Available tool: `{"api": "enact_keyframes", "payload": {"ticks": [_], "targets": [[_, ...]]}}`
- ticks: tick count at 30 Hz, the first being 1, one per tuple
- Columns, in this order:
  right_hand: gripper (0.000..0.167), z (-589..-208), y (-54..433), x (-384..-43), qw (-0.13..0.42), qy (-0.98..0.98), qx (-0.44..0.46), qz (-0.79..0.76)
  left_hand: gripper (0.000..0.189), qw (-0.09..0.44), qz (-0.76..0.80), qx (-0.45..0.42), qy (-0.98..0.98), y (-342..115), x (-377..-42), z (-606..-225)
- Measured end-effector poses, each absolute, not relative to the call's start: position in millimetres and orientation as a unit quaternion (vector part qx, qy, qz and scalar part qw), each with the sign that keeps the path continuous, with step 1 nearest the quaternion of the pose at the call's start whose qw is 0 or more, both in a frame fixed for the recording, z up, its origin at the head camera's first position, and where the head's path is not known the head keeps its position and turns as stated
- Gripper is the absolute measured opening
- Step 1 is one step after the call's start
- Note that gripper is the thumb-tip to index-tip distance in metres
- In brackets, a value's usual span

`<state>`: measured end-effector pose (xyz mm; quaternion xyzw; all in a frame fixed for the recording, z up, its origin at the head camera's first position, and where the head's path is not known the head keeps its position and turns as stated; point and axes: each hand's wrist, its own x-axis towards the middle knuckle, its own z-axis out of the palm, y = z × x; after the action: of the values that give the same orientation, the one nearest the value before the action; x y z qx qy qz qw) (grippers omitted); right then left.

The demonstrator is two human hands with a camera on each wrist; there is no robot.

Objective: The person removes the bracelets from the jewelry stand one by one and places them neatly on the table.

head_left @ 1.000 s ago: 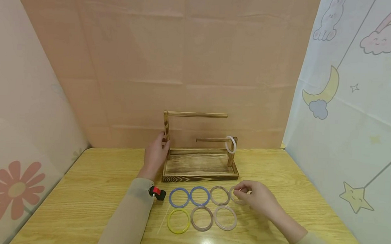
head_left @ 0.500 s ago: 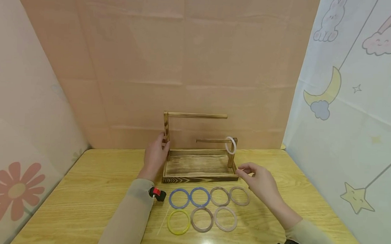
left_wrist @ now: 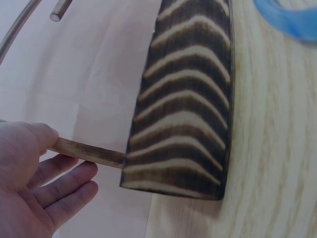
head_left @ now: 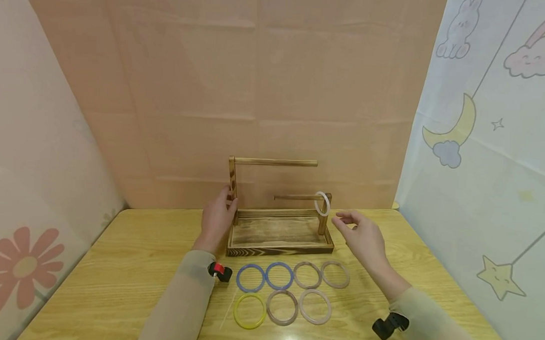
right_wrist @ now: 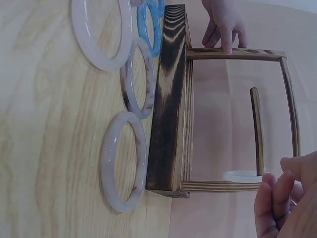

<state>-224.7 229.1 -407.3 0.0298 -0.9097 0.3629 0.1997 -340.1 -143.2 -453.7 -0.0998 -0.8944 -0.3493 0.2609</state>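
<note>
A dark-grained wooden bangle stand (head_left: 278, 251) with a tray base, two posts and two rods stands on the table. My left hand (head_left: 217, 217) grips its tall left post (left_wrist: 91, 152), thumb on one side and fingers on the other. A whitish bangle (head_left: 328, 207) hangs on the lower rod (head_left: 294, 197), close to the short right post (head_left: 322, 225). Just right of that post, my right hand (head_left: 363, 239) is raised with its fingers loosely bent and nothing between them. In the right wrist view, the fingertips (right_wrist: 270, 179) overlap the post's top end; contact cannot be told.
In front of the stand lie two blue bangles (head_left: 251, 265), a yellow bangle (head_left: 249, 327) and several pale or brownish bangles (head_left: 315, 291) in two rows. A thin pale stick (head_left: 228, 308) lies left of them. The upper rod (head_left: 277, 162) carries no bangle.
My right hand has left the rightmost pale bangle, which stays on the table, and moved up and away beside the short post. The left hand keeps its grip on the stand.
</note>
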Motion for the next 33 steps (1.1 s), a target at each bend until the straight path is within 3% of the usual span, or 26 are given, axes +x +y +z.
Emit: {"api": "enact_keyframes", "payload": {"ticks": [15,33], "targets": [[0.039,-405,223,-248,0.221,-0.906,0.016,0.36,0.045,0.264,-0.347,-0.104,-0.894,-142,-342,-455],[0.042,-410,222,-266,0.203,-0.911,-0.005,0.358,0.045,0.263,-0.355,-0.104,-0.891,-142,-342,-456]]}}
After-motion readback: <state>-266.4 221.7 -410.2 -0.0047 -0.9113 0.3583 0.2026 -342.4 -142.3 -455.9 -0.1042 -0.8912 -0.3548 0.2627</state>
